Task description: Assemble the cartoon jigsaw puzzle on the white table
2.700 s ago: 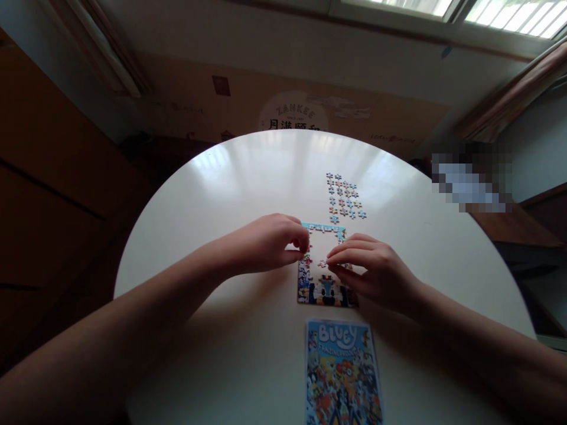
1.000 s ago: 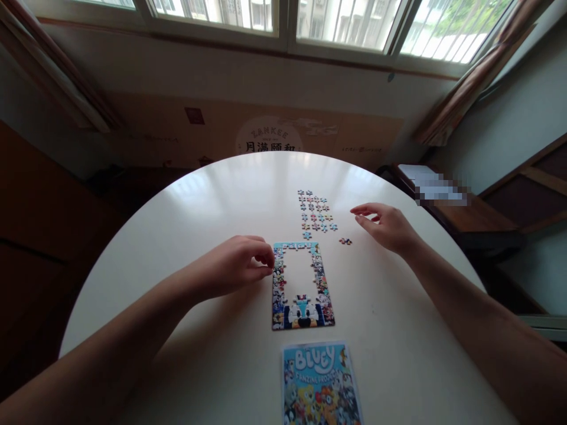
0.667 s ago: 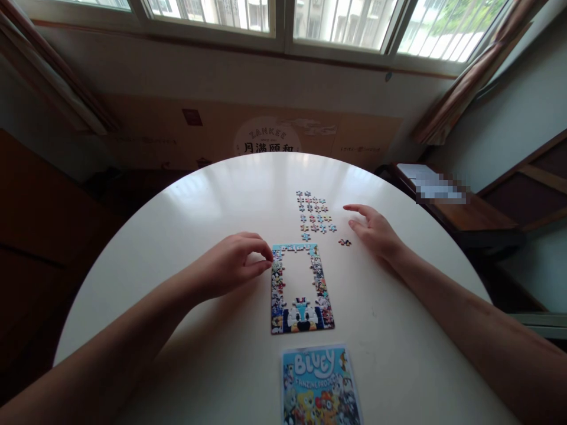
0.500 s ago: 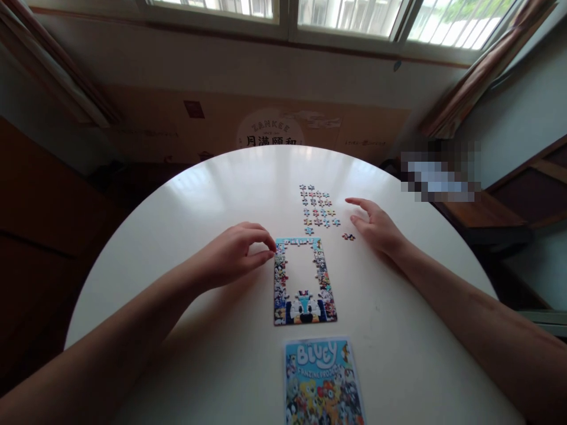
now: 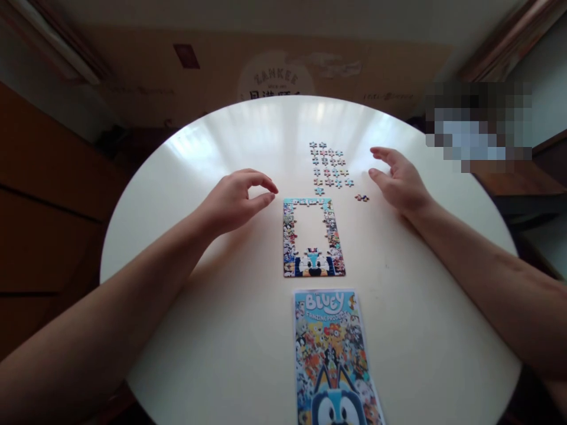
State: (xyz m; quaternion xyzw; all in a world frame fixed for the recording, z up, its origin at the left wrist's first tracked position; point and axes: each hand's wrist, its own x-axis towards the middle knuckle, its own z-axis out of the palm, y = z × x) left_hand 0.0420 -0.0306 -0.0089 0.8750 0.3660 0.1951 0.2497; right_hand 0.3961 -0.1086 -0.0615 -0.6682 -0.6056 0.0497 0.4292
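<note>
A partly assembled jigsaw puzzle (image 5: 289, 236) lies mid-table, its border joined and its centre showing bare tabletop. My left hand (image 5: 239, 199) hovers just beyond its upper left corner, thumb and fingers apart, holding nothing. Rows of loose puzzle pieces (image 5: 328, 173) are spread above the puzzle. To their right, my right hand (image 5: 401, 182) is held with thumb and fingers apart and nothing between them. Close to its thumb lies a small dark, multicoloured cluster of puzzle pieces (image 5: 362, 198). Nearer me is a printed picture sheet (image 5: 330, 354) reading "Bluey", with cartoon dogs.
Everything rests on a round white table (image 5: 199, 330). Past its far edge, a cardboard panel (image 5: 212, 71) with printed lettering stands against the wall. A brown wooden piece of furniture (image 5: 509, 183) is at the right, beside a pixelated patch.
The view has tilted downward, so the window is gone and more of the picture sheet shows. My right hand sits slightly farther from the loose pieces. Both hands stay empty.
</note>
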